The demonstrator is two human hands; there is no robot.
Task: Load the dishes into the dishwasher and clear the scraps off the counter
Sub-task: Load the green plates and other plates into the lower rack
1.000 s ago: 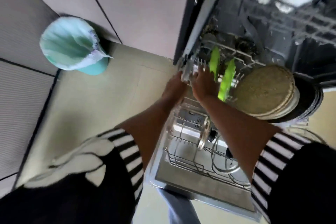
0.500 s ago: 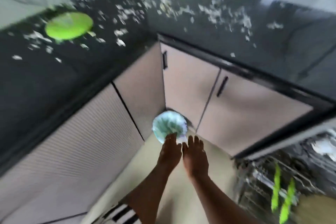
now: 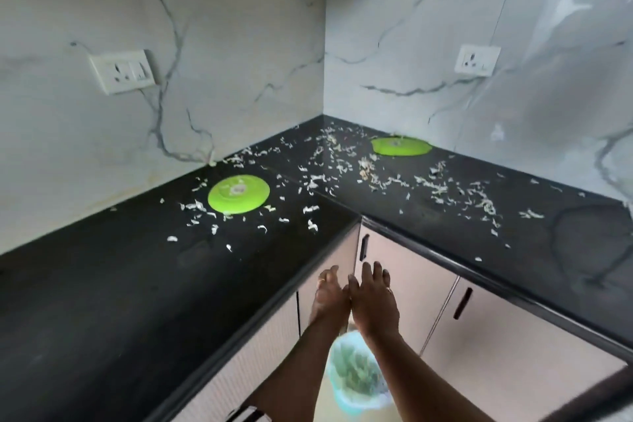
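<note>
Counter [image 3: 102,301] scraps [image 3: 329,161] lie beyond left hand [image 3: 329,298], right hand [image 3: 373,301]; both apparently empty.

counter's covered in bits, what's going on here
A person faces the corner counter, left hand and right hand open, empty and side by side in front of the cabinets, above a lined bin on the floor. A near plate and a far plate, both green, lie among scattered pale scraps, not yet cleared.
</note>
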